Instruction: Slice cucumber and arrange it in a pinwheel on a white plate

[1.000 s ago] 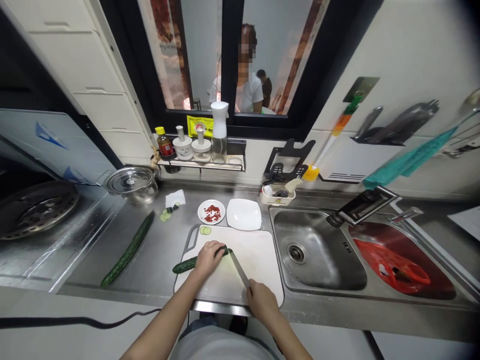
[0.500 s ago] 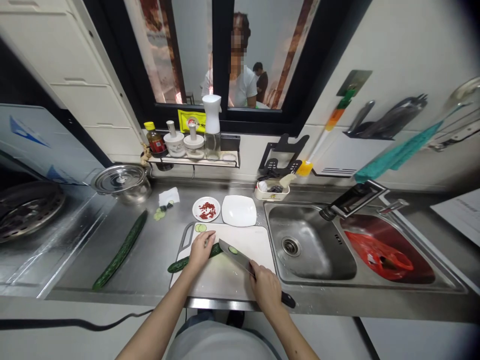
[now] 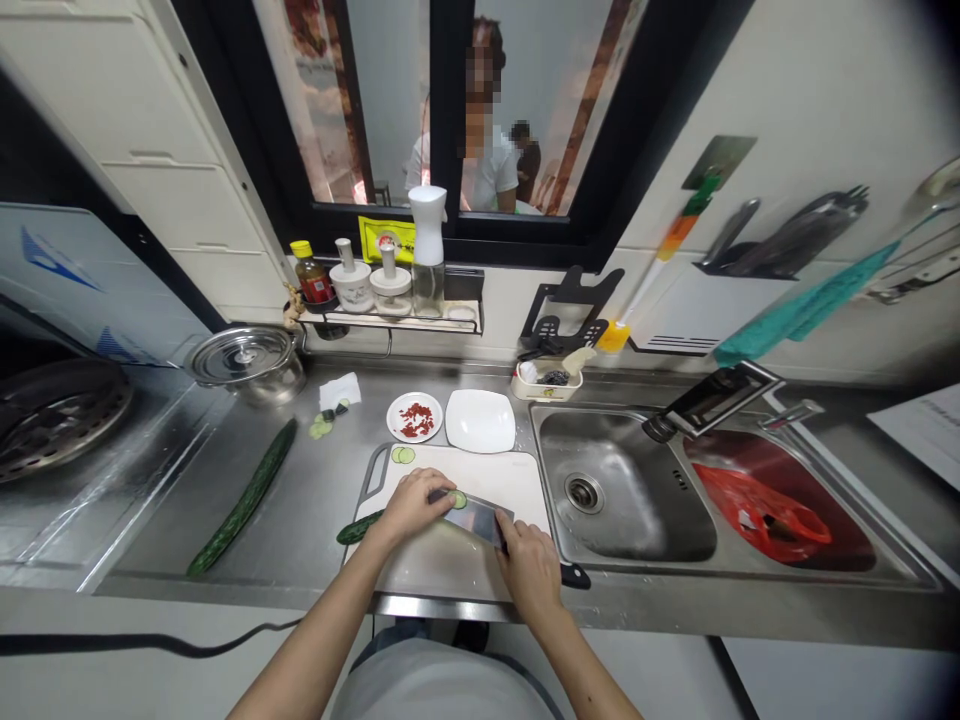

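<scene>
A cut cucumber [image 3: 357, 528] lies slantwise on the white cutting board [image 3: 420, 575], its middle covered by my left hand [image 3: 409, 507]. That hand is closed over it, fingertips at the cut end beside the blade. My right hand [image 3: 531, 565] grips a kitchen knife [image 3: 480, 519] with a black handle; the broad blade is tilted, its tip by my left fingers. One round cucumber slice [image 3: 458, 499] clings to the blade. Two more slices [image 3: 403, 455] rest at the board's upper left corner.
Behind the board are a plate of chopped red pieces [image 3: 394, 402] and a white square plate [image 3: 480, 420]. A whole cucumber [image 3: 244, 500] and a lidded pot [image 3: 259, 375] are left. To the right is a double sink [image 3: 622, 490] with a red bag [image 3: 765, 515]. A person [image 3: 491, 165] stands beyond the window.
My left hand has slid right along the cucumber, bringing its fingers to the blade. The knife has turned so its blade face shows more, with the slice still on it.
</scene>
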`<state>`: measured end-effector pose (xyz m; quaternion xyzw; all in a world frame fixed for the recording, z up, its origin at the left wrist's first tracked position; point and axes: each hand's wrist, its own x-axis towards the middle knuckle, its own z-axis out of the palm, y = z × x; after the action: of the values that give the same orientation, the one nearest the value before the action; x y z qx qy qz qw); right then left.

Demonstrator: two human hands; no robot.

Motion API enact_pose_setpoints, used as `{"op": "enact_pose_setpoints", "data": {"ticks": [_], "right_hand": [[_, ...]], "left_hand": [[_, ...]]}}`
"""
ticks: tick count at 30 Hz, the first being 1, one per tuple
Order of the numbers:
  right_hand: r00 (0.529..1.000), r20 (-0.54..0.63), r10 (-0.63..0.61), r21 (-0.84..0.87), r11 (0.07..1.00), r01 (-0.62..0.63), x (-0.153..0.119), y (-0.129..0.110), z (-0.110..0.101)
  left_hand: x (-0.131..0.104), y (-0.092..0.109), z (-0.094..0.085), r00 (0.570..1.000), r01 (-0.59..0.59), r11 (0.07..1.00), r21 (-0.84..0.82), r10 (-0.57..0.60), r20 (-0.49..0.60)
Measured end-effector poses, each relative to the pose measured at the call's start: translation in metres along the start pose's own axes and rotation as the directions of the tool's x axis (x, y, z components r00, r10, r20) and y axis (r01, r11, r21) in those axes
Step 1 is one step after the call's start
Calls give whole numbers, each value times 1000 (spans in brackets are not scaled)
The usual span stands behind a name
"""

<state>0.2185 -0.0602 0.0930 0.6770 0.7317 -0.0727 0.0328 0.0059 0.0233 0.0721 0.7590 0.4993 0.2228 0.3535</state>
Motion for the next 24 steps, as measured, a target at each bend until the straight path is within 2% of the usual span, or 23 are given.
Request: {"op": "enact_pose_setpoints", "data": {"ticks": [12, 14, 16, 18, 20, 22, 24], "right_hand": [[999, 44, -4, -10, 1000, 4, -8, 0, 0], [999, 43, 11, -8, 1000, -10, -8, 1, 0], [999, 47, 26, -5, 1000, -25, -9, 4, 1], [998, 52, 34, -1, 999, -34, -9, 8, 2], [997, 58, 46, 2, 999, -46, -10, 12, 4], [996, 64, 66, 7, 998, -67, -10, 15, 5], [994, 71, 85, 19, 996, -87, -10, 18, 7]], "left_hand": [[-1, 8, 10, 1000, -13, 999, -44, 12, -20], [0, 7, 10, 999, 8, 998, -67, -11, -49], [2, 2, 11, 991, 76, 991, -106, -88, -106], [5, -8, 11, 955, 185, 970, -155, -215, -203], [9, -22, 10, 892, 282, 938, -202, -334, -305], [13, -39, 9, 827, 354, 908, -222, -415, -379], [17, -54, 8, 782, 410, 885, -218, -465, -415]]}}
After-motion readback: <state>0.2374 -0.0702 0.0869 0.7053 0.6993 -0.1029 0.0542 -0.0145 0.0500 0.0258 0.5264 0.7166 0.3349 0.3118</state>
